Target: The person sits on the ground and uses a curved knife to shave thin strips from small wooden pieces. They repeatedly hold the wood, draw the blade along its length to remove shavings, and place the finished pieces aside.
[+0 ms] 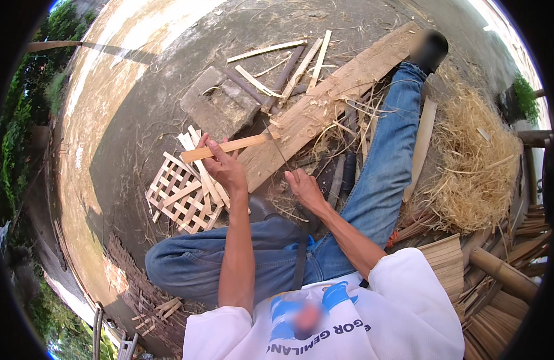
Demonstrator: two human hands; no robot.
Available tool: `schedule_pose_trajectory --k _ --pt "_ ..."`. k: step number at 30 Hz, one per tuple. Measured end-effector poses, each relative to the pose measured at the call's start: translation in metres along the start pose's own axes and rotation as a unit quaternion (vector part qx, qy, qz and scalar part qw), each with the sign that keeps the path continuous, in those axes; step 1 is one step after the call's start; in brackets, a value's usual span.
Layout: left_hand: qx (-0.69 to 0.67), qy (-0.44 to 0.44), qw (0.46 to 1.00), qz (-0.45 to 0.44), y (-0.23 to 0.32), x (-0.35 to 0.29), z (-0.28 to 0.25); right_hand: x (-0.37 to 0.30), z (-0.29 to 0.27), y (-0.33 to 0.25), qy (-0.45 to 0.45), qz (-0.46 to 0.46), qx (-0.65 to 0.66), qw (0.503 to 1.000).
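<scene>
My left hand [227,172] grips a flat, light bamboo strip [248,142], its thumb raised along the near side. The strip lies nearly level, its right end over a broad wooden plank [331,90]. My right hand [305,191] is closed around the handle of a thin knife [279,148]. The handle is mostly hidden in my fist. The blade points away from me and crosses the strip's right end; whether it touches or cuts in, I cannot tell. Thin shavings lie on the plank around the blade.
Left of the plank are a woven lattice [179,195] with loose strips and a stone block [220,102]. Several split strips [301,69] lie beyond. My stretched leg [388,141] runs along the plank's right side, beside a big heap of shavings [472,159]. Bamboo poles [499,270] stand at lower right.
</scene>
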State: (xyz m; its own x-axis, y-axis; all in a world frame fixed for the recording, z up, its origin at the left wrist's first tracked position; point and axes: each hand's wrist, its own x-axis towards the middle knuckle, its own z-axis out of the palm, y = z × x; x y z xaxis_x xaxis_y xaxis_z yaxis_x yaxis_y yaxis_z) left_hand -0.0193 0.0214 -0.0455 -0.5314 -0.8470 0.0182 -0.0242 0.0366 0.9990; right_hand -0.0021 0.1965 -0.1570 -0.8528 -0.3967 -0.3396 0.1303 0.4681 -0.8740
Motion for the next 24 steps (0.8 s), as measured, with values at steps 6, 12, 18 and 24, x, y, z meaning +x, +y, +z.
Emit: schedule_pose_trajectory --k 6,12,18,24 --pt "0.001 -0.017 1.000 0.020 -0.003 -0.009 0.007 -0.014 -0.001 0.007 -0.019 -0.055 -0.038 0.998" --pt "-0.037 -0.016 0.999 0.023 -0.011 -0.007 -0.001 -0.011 -0.012 -0.014 -0.080 -0.035 -0.059 0.994" --pt "-0.044 -0.028 0.998 0.037 -0.012 -0.009 0.005 0.002 -0.001 0.019 -0.020 0.030 -0.066 0.997" --pt "-0.046 -0.043 0.998 0.032 -0.008 -0.014 0.009 0.010 -0.003 0.042 0.017 0.040 -0.033 0.999"
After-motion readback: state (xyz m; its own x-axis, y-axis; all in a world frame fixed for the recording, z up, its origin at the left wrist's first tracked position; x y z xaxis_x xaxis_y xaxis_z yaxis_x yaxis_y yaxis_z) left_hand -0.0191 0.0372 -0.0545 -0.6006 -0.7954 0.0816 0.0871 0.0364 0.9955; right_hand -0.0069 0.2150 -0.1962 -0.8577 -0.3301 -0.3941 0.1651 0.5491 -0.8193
